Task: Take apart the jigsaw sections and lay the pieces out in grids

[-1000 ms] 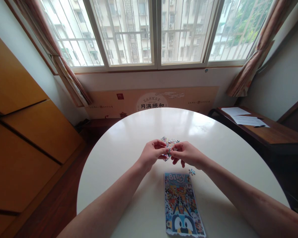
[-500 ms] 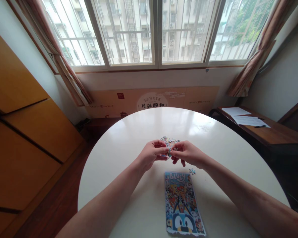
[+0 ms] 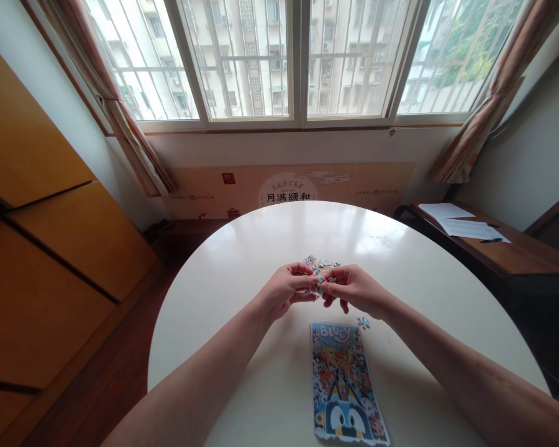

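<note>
Over the middle of the white table, my left hand (image 3: 289,290) and my right hand (image 3: 351,288) meet at their fingertips. Small jigsaw puzzle pieces (image 3: 319,284) are pinched between thumb and fingers there, bluish-green in colour; the fingers partly hide them. Just behind the hands lies a pile of loose jigsaw pieces (image 3: 317,263). A few joined or overlapping light-blue pieces (image 3: 364,323) rest below my right hand. Closer to me lies a Bluey picture sheet (image 3: 347,385) crowded with cartoon dogs, its bottom edge ragged.
The round white table (image 3: 205,298) has a glossy top. A wooden side table (image 3: 517,251) at the right carries white papers (image 3: 463,223) and a dark pen. Wooden cabinets (image 3: 65,248) stand at the left. Beyond are a barred window and tied curtains.
The view has shifted slightly, moving the scene a little to the right. Both hands keep nearly the same pinch on the pieces, with only small finger movement.
</note>
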`<state>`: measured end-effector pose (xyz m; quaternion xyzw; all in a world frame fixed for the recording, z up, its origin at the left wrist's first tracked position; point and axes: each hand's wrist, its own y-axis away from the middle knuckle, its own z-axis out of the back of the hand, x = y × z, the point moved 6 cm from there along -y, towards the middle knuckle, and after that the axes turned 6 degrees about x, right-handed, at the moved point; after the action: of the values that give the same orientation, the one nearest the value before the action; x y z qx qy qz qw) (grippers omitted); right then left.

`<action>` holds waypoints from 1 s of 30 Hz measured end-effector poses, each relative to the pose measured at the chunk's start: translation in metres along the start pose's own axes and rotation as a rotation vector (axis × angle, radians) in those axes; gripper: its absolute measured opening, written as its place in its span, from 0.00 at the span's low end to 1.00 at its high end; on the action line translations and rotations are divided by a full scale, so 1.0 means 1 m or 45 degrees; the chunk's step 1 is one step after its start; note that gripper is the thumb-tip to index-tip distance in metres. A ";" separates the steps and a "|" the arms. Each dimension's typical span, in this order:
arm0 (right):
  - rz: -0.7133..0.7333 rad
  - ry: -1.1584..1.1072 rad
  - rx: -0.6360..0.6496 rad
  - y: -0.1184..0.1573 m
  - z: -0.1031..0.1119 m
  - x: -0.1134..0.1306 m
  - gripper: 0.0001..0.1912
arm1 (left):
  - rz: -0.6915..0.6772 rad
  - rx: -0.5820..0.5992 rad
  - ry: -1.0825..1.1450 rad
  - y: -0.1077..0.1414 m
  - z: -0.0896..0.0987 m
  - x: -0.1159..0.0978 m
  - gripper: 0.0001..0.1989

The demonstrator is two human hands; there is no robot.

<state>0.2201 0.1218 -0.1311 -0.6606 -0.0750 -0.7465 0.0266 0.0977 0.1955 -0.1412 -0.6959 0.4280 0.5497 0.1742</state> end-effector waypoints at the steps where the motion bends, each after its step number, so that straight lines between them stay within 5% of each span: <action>1: 0.010 0.030 -0.008 0.000 0.000 0.001 0.16 | -0.005 -0.009 -0.002 0.000 0.001 -0.001 0.19; 8: 0.046 0.237 -0.150 0.006 0.005 0.008 0.11 | -0.106 -0.195 0.008 0.004 0.014 -0.015 0.17; 17: -0.194 0.128 -0.071 0.002 0.030 -0.012 0.17 | 0.033 0.025 -0.831 0.007 0.011 -0.012 0.07; 22: -0.254 0.125 0.025 0.001 0.030 -0.020 0.17 | -0.130 0.064 -1.269 0.010 0.006 -0.018 0.10; 30: -0.211 0.089 -0.004 0.000 0.018 -0.016 0.20 | -0.261 0.031 -1.329 0.009 -0.005 -0.022 0.13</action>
<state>0.2396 0.1235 -0.1449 -0.6257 -0.1273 -0.7689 -0.0335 0.0927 0.1956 -0.1178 -0.3660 0.2204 0.7980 0.4249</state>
